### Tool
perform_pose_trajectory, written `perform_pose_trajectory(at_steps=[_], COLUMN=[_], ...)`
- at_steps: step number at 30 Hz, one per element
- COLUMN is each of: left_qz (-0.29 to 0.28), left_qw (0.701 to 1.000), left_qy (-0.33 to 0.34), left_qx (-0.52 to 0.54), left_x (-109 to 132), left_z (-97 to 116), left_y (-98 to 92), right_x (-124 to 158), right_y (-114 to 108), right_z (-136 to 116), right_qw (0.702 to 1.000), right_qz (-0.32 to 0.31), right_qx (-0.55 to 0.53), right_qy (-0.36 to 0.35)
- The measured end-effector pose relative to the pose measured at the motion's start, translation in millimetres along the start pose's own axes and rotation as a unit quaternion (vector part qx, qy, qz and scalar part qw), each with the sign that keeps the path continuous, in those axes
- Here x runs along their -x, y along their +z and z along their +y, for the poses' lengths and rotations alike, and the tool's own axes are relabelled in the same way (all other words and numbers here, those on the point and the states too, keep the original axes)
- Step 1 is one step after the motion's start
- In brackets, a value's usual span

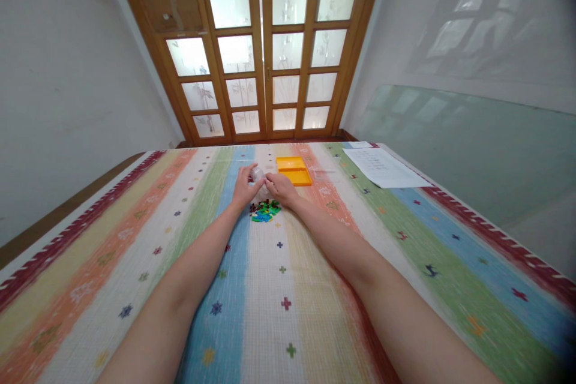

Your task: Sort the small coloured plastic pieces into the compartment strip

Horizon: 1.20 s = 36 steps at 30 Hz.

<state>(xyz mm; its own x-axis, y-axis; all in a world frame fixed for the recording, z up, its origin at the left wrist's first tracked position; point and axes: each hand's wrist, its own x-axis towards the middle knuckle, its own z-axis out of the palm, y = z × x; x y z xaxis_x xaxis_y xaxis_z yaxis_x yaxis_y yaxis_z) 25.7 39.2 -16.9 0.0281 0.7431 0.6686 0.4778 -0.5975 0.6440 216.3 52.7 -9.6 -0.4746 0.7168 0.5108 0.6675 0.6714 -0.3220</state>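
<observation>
My left hand (244,186) and my right hand (279,187) meet over the striped tablecloth, both with fingers closed around a small clear container (258,174) held between them. Just below the hands lies a small heap of coloured pieces (265,210), mostly green and blue with some dark red. An orange tray (293,170) lies flat just beyond my right hand. What is inside the clear container is too small to make out.
A printed white sheet (382,167) lies at the far right of the table (135,264). A clear flat piece (324,174) rests right of the orange tray. Wooden glazed doors (265,48) stand behind the table; a glass pane leans at right.
</observation>
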Motion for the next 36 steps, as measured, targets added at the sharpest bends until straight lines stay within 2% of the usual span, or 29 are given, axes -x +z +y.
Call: perform_pose_trajectory(at_steps=[7,15,21,30,36], left_qz=[-0.002,0.013,0.051,0.051,0.063], left_qw=[1.0,1.0,0.995,0.991,0.991], left_qy=[-0.003,-0.006,-0.009,-0.017,-0.026], left_qx=[0.007,-0.024,-0.081,-0.119,-0.117], left_x=[0,-1,0,2,3], left_z=[7,12,18,16,15], left_y=[-0.8,-3.2,-5.4,-1.9,-2.4], right_x=[-1,-1,-1,-2,-4], right_y=[-2,3,1,-3,-4], right_z=[-10,-19,-13,-7,-11], right_qw=[0.997,0.997,0.997,0.996,0.994], right_qz=[-0.006,0.014,0.02,0.003,0.005], right_qx=[0.077,0.076,0.067,0.092,0.11], right_qy=[0.017,0.029,0.028,-0.015,-0.008])
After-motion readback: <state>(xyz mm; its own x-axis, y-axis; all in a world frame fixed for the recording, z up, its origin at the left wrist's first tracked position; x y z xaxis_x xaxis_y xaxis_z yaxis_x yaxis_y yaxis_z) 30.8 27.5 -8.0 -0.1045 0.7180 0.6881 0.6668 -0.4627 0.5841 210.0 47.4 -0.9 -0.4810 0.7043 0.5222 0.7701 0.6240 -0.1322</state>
